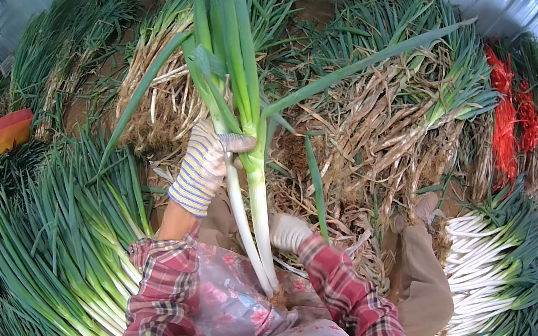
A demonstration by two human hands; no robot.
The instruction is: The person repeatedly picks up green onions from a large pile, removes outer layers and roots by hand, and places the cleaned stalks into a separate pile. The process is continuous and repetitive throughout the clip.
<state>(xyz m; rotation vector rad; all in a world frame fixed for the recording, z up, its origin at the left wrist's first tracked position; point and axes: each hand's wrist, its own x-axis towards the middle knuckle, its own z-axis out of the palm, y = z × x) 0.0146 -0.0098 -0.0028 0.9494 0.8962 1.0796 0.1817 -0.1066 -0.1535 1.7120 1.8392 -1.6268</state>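
Note:
My left hand (204, 170), in a striped knit glove, grips two green onions (258, 201) around the upper part of their stalks. Their white shafts slant down towards my lap, and the roots rest against a flowered apron (244, 318). Long green leaves rise above the glove, and one bends far out to the right. Beside the white shafts is my right hand (290, 233), gloved too, its fingers turned away and mostly hidden. A loose green leaf (316, 186) runs down to the right wrist; whether the hand holds it is unclear.
Stripped white onions (482, 278) are stacked at my right. A heap of green onions (71, 231) lies at my left. Ahead are untrimmed onions with dry husks (391, 108) and another rooted bunch (161, 80). Red twine (499, 100) hangs on bundles behind; a red-and-yellow container (11, 131) sits far left.

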